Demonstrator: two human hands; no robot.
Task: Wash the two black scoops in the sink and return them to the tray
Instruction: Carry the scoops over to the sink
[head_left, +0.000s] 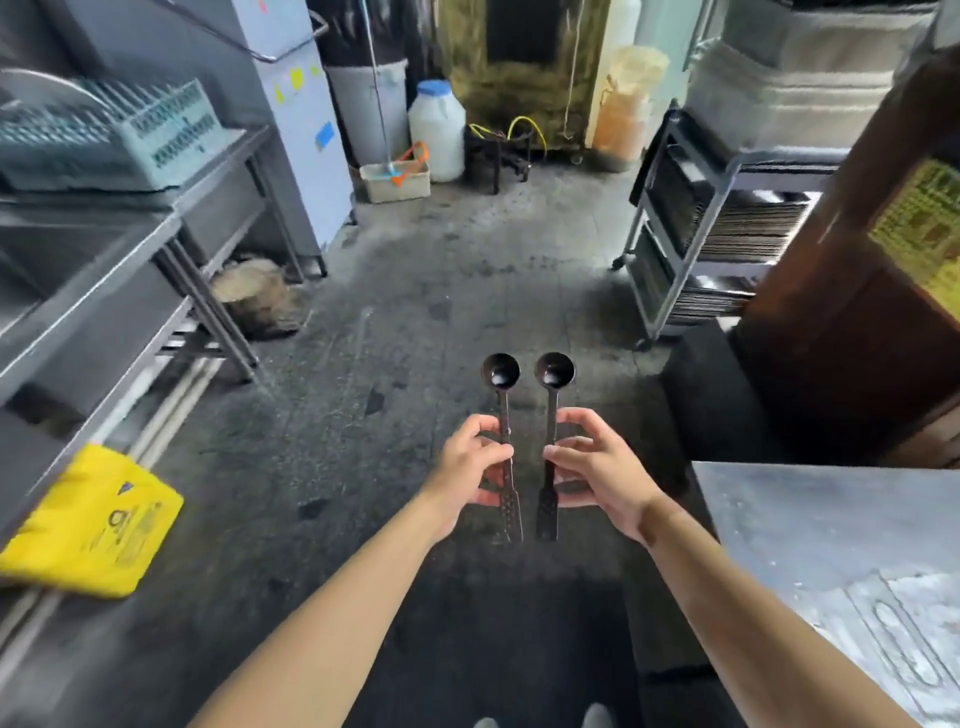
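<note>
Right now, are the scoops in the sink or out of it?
Out. The left hand holds one black scoop and the right hand the other scoop, both above the floor.

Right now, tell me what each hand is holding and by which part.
The left hand holds one black scoop by its handle; the right hand holds the other black scoop the same way, bowls pointing away.

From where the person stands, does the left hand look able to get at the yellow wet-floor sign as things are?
Probably not right away. The left hand grips the left scoop by its handle over the floor, and the yellow sign leans against the steel counter well off to the left. Nothing blocks the way, but the hand is occupied.
</note>
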